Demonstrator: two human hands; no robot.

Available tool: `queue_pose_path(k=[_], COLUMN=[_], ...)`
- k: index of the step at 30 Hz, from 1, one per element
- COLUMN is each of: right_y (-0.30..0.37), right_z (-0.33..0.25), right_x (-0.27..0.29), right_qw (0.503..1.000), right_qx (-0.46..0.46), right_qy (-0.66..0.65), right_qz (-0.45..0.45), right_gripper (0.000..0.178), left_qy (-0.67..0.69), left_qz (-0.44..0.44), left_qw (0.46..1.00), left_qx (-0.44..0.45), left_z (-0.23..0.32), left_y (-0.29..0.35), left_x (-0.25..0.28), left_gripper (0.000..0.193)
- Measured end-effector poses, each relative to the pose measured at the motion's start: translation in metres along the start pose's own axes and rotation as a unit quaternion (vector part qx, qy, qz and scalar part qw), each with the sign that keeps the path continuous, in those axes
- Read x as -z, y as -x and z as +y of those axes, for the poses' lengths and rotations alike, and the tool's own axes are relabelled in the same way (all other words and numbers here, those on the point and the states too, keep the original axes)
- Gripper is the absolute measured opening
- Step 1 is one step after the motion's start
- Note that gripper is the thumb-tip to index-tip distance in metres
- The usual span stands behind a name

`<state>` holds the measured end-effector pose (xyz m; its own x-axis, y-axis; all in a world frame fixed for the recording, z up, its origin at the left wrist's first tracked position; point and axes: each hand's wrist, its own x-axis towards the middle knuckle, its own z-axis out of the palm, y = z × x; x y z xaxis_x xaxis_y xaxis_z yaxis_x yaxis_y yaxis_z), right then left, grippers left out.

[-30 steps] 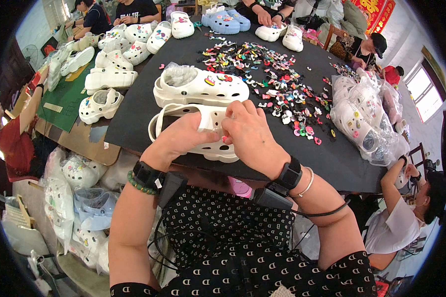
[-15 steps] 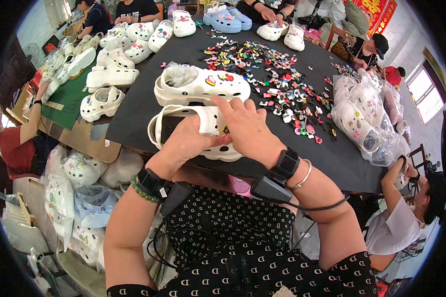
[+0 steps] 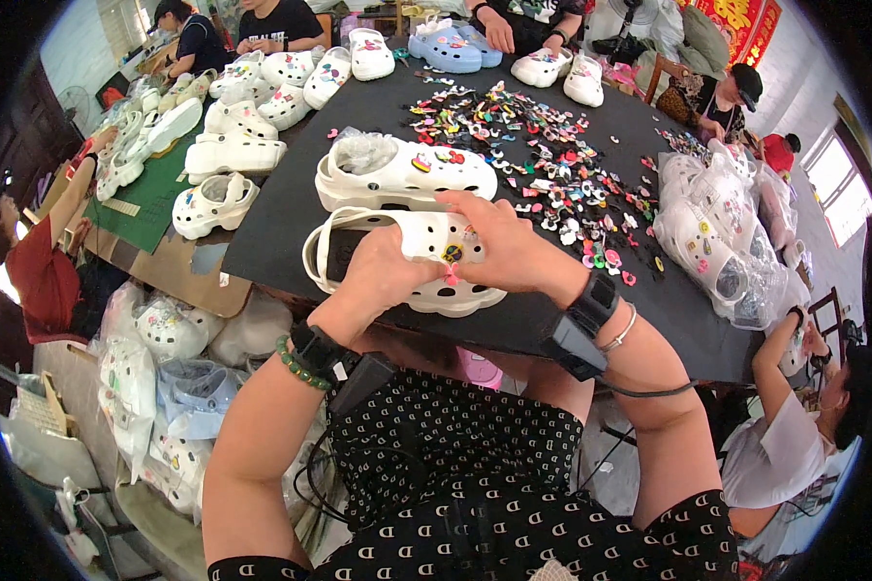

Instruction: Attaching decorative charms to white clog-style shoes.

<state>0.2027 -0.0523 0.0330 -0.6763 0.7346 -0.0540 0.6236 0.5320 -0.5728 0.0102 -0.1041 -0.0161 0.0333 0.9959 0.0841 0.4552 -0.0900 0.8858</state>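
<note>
As the round charm (image 3: 451,254) emerges, left hand (image 3: 380,279) and right hand (image 3: 515,254) stay clamped on the white clog (image 3: 426,228).

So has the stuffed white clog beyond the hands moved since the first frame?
No. Against the left corner of the black tabletop, the stuffed white clog holds its place; only the view shifted.

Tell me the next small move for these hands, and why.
I'd probably press down on the dark-and-yellow charm on the nearer white clog: the left hand and right hand are close on either side of it, and the picture doesn't show whether it sits flush.
</note>
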Motion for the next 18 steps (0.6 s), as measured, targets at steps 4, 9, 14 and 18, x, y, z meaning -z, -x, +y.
queue_pose_path(k=[4,9,14,18], right_y=[-0.003,-0.01,-0.009,-0.011], right_z=[-0.008,0.009,-0.004,-0.005], right_x=[-0.003,-0.006,-0.005,-0.013], right_qw=[0.997,0.999,0.999,0.996], right_qx=[-0.007,0.009,-0.028,-0.033], right_qy=[0.078,-0.018,0.019,0.052], right_qz=[0.025,0.04,0.043,0.071], right_gripper=[0.086,0.085,0.084,0.083], left_qy=[0.017,-0.046,-0.089,-0.071], left_qz=[0.006,0.022,0.018,0.015], left_qw=[0.999,0.999,0.995,0.997], left_qx=[-0.027,-0.005,0.027,0.034], left_z=[0.002,-0.01,0.003,0.014], left_y=[-0.001,-0.006,-0.005,0.001], left_x=[0.001,0.001,0.001,0.003], left_gripper=[0.045,0.045,0.043,0.041])
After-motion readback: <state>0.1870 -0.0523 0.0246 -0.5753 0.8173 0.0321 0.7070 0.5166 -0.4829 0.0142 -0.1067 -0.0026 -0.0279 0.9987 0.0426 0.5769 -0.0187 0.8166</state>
